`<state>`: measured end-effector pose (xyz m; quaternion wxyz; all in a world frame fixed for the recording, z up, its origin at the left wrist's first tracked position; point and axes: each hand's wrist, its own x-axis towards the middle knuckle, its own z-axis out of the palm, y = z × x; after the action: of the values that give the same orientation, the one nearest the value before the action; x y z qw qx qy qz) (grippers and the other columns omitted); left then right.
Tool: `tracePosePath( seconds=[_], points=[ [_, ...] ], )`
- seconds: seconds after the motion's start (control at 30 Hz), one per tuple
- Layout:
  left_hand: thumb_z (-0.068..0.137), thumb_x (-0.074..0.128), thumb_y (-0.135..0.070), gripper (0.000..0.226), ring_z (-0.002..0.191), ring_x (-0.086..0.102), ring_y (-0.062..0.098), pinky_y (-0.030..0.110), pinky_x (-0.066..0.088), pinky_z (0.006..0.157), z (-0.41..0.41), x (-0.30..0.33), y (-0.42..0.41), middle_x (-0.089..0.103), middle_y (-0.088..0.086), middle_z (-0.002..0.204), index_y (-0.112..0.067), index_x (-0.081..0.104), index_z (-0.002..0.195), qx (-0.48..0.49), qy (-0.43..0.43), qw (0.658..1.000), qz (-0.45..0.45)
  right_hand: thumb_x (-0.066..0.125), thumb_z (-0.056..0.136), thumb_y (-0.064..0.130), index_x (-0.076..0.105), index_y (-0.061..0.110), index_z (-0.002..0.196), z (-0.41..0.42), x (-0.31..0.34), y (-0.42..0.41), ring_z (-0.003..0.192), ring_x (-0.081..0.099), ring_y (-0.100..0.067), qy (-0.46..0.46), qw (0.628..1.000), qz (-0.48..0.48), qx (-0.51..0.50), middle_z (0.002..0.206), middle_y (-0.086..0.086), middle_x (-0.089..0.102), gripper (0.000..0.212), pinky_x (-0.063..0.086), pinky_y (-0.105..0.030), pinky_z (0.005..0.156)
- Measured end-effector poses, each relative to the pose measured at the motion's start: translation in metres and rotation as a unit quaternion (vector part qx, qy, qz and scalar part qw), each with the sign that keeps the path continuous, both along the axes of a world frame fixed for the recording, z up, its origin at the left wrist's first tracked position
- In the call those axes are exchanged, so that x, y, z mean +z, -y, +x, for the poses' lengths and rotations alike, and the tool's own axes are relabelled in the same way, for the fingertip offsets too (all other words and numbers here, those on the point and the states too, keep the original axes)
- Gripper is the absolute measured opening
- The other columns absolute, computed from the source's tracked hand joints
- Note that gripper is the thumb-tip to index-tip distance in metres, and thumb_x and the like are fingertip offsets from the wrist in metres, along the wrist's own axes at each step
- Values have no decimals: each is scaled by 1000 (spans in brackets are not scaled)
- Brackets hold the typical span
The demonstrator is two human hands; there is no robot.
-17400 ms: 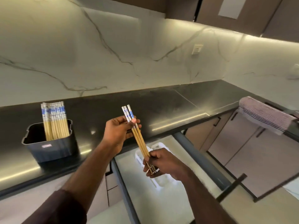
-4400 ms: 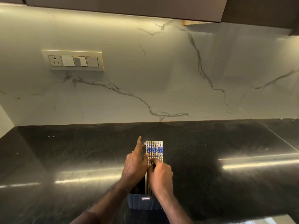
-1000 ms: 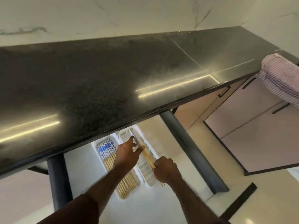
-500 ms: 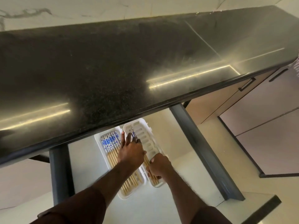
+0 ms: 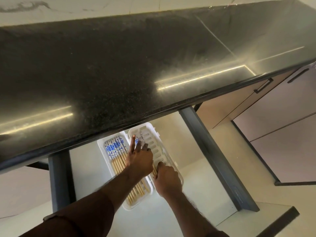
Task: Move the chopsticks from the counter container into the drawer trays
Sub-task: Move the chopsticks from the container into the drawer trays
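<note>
Since half a second before, both hands had sunk lower into the right tray [image 5: 168, 157], laying the held chopsticks [image 5: 154, 169] along its slotted floor. The left hand [image 5: 139, 159] pressed down near their patterned ends, index finger stretched forward, the other fingers [image 5: 145, 146] bent. The right hand [image 5: 166, 177] pinched their plain ends. The left tray [image 5: 100, 142], touching beside it, carried a row of chopsticks [image 5: 116, 151] under the dark desk [image 5: 119, 65].

We lose the far end of the right tray [image 5: 154, 134] under the counter edge [image 5: 119, 124]; the left hand [image 5: 139, 159] covers the chopsticks [image 5: 154, 168] it lays there, their tips blurred; whether either hand grips them, we cannot tell.
</note>
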<state>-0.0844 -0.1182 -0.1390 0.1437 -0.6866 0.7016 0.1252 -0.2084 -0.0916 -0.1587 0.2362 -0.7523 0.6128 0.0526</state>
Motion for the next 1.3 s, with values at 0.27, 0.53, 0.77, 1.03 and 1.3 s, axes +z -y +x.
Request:
tracePosePath(
  seconds=[0.27, 0.53, 0.77, 1.03, 1.3],
  points=[
    [93, 53, -46, 41, 148, 20, 29, 55, -14, 117, 7, 1, 6, 55, 2, 141, -22, 58, 125, 8, -6, 1000, 7, 53, 96, 36, 62, 20, 119, -2, 10, 2, 99, 69, -21, 25, 1000, -3, 3, 110, -1, 71, 28, 55, -32, 90],
    [98, 41, -42, 39, 143, 33, 31, 55, -16, 116, 12, 19, -3, 58, 5, 136, -19, 57, 126, -49, 1, 998, -39, 55, 94, 27, 62, 19, 118, -5, 50, -3, 101, 68, -26, 75, 994, 8, -80, 114, -4, 70, 27, 53, -33, 90],
    [96, 50, -29, 28, 113, 62, 19, 41, 31, 113, 2, 95, -30, 70, 3, 117, -17, 66, 115, -5, -150, 978, -147, 51, 98, 24, 64, 14, 119, -8, 132, -24, 97, 68, -21, 113, 988, -78, -65, 114, -3, 71, 27, 48, -22, 84],
    [93, 54, -23, 25, 94, 70, 24, 35, 57, 79, 1, 233, -113, 73, 4, 105, -22, 68, 113, 78, -276, 915, -284, 62, 91, 11, 65, 15, 121, -3, 261, -94, 101, 66, -24, 194, 954, -226, -41, 114, -5, 71, 31, 53, -33, 85],
    [96, 51, -22, 30, 91, 71, 22, 27, 54, 79, 57, 348, -199, 73, 7, 110, -18, 64, 124, 97, -271, 869, -402, 59, 88, 9, 67, 19, 113, 51, 368, -145, 95, 68, -20, 277, 902, -331, 21, 104, -2, 74, 29, 52, -25, 81]
  ],
)
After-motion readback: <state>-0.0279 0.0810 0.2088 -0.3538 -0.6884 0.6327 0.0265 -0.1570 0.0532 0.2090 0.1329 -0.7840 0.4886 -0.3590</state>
